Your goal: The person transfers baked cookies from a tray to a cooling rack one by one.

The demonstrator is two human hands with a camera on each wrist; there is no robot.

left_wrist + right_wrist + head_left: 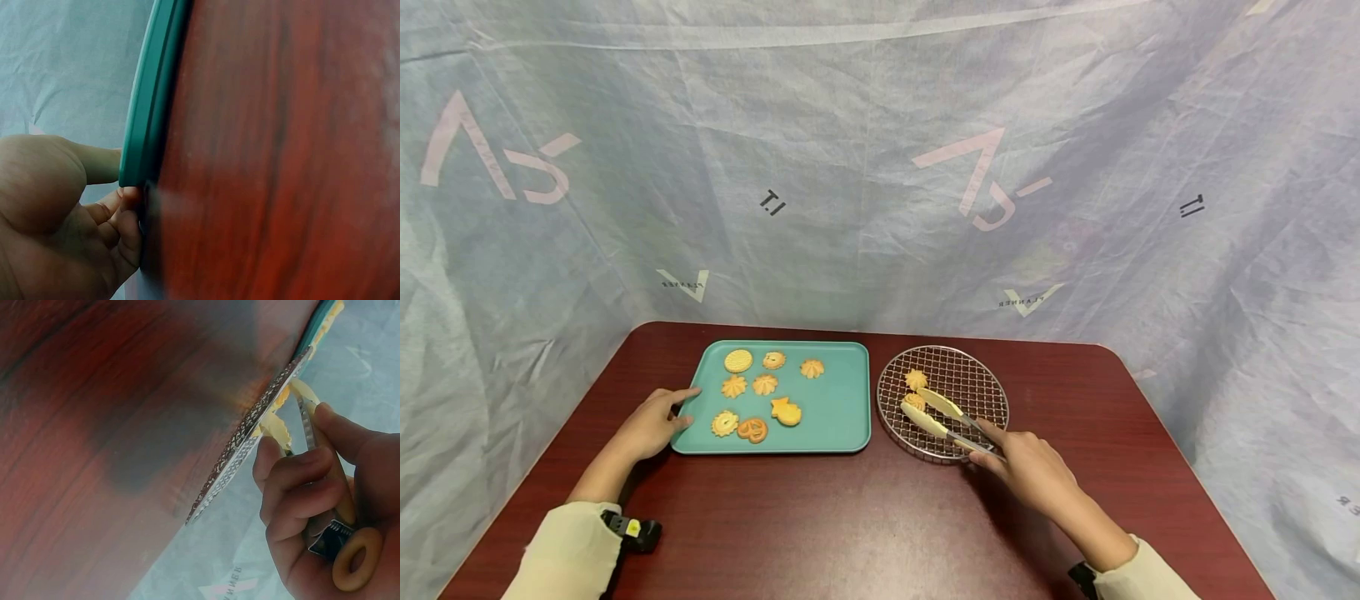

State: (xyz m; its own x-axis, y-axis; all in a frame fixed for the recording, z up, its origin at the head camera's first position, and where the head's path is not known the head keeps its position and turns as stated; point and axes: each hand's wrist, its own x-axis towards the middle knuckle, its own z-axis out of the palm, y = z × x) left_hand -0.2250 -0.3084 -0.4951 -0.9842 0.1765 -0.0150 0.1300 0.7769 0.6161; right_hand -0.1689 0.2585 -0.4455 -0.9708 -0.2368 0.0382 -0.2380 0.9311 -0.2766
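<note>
My left hand [651, 423] holds the left edge of a teal tray [838, 425], thumb and fingers at its rim in the left wrist view. Several cookies lie on the tray's left and middle, among them a pretzel-shaped cookie [752, 430], a fish-shaped cookie [787, 412] and a round yellow cookie [738, 361]. In my right hand [1037, 468] is a pair of tongs [929, 422] with cream tips. Those tips reach over a round wire rack [977, 392], on either side of a swirled cookie [913, 402]. Just behind it on the rack sits a flower-shaped cookie [916, 380].
Tray and rack stand side by side on a dark red wooden table [820, 525], a narrow gap between them. A printed grey cloth [850, 250] hangs behind the table and along its sides.
</note>
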